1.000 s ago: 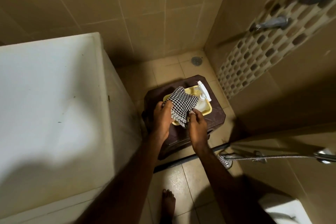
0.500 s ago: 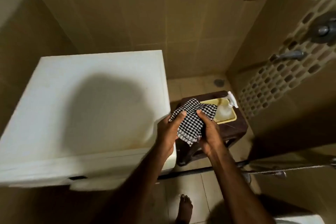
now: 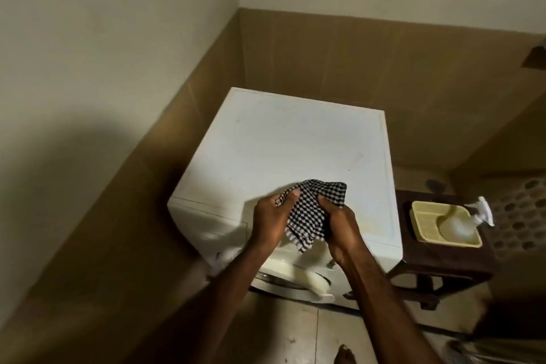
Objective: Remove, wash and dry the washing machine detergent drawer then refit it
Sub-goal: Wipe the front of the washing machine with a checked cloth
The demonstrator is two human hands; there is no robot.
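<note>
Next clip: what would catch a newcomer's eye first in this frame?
First, the black-and-white checked cloth bunched at centre, gripped by the left hand and the right hand over the front edge of the white washing machine. Next, at right, a dark wooden stool bearing a yellow tray with a clear pump bottle lying in it.

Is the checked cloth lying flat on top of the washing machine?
No, both the left hand and right hand grip the checked cloth.
</note>
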